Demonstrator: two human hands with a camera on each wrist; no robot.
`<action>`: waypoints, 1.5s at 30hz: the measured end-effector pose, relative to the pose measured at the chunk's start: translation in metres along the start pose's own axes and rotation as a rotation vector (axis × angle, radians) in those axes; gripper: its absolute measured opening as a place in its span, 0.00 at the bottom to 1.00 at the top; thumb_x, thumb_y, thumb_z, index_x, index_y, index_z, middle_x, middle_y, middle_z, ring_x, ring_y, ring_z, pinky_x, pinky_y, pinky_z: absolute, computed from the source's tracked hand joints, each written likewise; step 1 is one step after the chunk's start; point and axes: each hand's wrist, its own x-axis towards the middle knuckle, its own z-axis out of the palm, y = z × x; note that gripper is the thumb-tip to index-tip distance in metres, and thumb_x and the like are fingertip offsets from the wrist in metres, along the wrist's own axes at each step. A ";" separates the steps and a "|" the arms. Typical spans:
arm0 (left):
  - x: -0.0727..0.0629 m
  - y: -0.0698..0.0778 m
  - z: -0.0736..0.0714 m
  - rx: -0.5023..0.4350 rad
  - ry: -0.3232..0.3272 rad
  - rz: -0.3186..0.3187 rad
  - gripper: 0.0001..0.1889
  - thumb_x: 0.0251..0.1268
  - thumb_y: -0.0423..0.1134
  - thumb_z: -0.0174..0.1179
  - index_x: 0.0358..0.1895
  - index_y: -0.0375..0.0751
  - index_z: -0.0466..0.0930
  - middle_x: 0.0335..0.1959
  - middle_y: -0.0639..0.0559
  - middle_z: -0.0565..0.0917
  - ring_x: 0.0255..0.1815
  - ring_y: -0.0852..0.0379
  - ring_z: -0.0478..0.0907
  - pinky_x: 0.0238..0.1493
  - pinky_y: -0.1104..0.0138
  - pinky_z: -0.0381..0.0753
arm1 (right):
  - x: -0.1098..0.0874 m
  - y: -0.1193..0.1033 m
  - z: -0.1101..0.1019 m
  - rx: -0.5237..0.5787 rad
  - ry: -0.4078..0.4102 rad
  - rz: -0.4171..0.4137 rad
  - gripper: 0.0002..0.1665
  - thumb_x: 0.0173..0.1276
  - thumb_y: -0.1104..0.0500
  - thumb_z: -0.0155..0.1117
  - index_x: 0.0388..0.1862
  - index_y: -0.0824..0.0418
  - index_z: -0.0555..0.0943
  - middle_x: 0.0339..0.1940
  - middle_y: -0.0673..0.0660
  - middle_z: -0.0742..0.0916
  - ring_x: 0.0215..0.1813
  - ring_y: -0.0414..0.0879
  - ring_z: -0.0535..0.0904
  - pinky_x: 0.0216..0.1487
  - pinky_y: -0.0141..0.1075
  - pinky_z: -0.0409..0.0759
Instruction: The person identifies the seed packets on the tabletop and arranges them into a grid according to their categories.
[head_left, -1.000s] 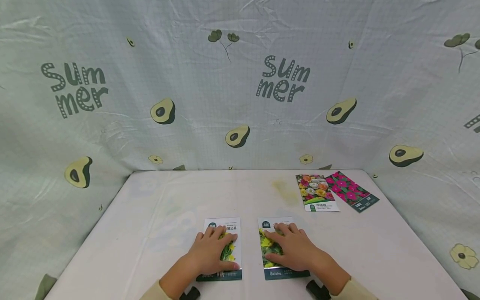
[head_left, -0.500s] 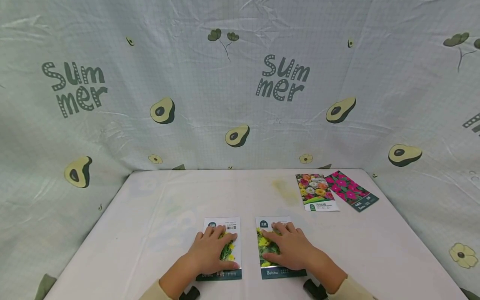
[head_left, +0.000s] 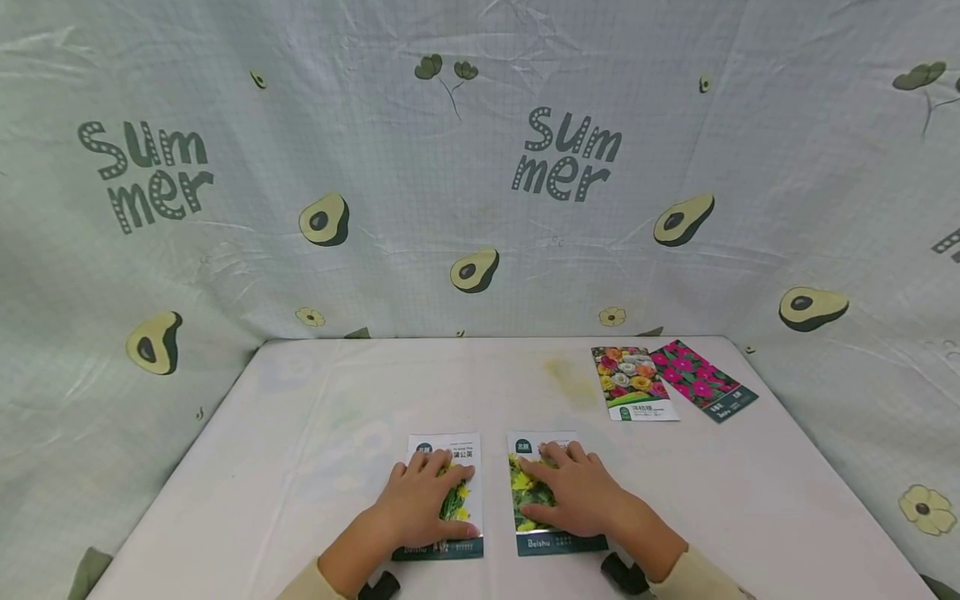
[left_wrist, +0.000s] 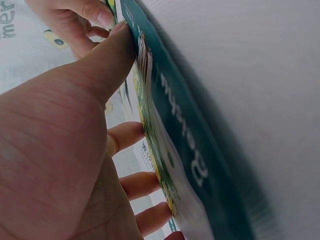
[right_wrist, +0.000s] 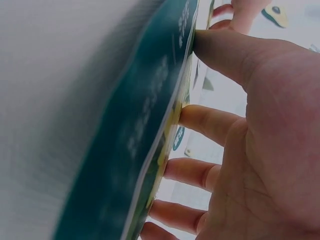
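Flat on the table lie two seed packets with yellow flowers and dark green lower bands. My left hand (head_left: 427, 500) rests on the left seed packet (head_left: 471, 492), fingers spread, tips touching its face. On the right seed packet (head_left: 525, 500) my right hand (head_left: 585, 496) presses with spread fingers. A narrow strip of table separates the two packets. In the left wrist view the thumb and fingertips of the left hand (left_wrist: 65, 135) touch the packet's printed front (left_wrist: 175, 115). The right wrist view has the right hand (right_wrist: 270, 125) touching its packet (right_wrist: 135, 110) likewise.
At the back right of the white table (head_left: 337, 392) lie a seed packet with mixed-colour flowers (head_left: 633, 383) and one with pink flowers (head_left: 701, 379), their edges meeting. A pale curtain (head_left: 390, 167) printed with avocados hangs behind and at the sides.
My right hand has slid the right packet a little to the left, narrowing the gap to the left packet. The left hand and its packet have stayed in place.
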 end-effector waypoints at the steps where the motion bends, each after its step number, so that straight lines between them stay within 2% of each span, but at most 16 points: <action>1: 0.000 0.000 0.000 0.000 0.000 -0.001 0.46 0.51 0.76 0.66 0.73 0.59 0.73 0.73 0.44 0.70 0.67 0.40 0.66 0.58 0.41 0.69 | 0.000 -0.001 -0.001 -0.003 0.000 -0.001 0.42 0.67 0.26 0.61 0.76 0.38 0.71 0.75 0.57 0.73 0.69 0.60 0.69 0.65 0.62 0.70; 18: 0.000 -0.001 -0.001 0.011 0.004 0.000 0.46 0.51 0.76 0.65 0.73 0.60 0.73 0.73 0.45 0.70 0.67 0.40 0.66 0.58 0.42 0.69 | 0.004 -0.006 0.000 -0.013 0.001 -0.017 0.42 0.67 0.25 0.59 0.77 0.37 0.71 0.76 0.57 0.73 0.71 0.60 0.68 0.67 0.63 0.70; 29: 0.001 -0.002 0.002 0.019 0.006 0.000 0.46 0.51 0.76 0.65 0.73 0.60 0.73 0.73 0.45 0.70 0.67 0.40 0.67 0.58 0.43 0.69 | 0.004 -0.010 -0.001 -0.030 0.000 0.001 0.41 0.67 0.25 0.59 0.76 0.37 0.71 0.76 0.56 0.73 0.70 0.59 0.69 0.67 0.61 0.70; 45: 0.001 -0.002 0.002 0.020 0.014 0.008 0.45 0.52 0.76 0.65 0.73 0.59 0.73 0.73 0.44 0.70 0.67 0.39 0.67 0.57 0.43 0.69 | 0.003 -0.007 -0.002 -0.033 0.006 -0.022 0.42 0.67 0.25 0.59 0.77 0.36 0.70 0.75 0.56 0.73 0.70 0.59 0.68 0.66 0.61 0.70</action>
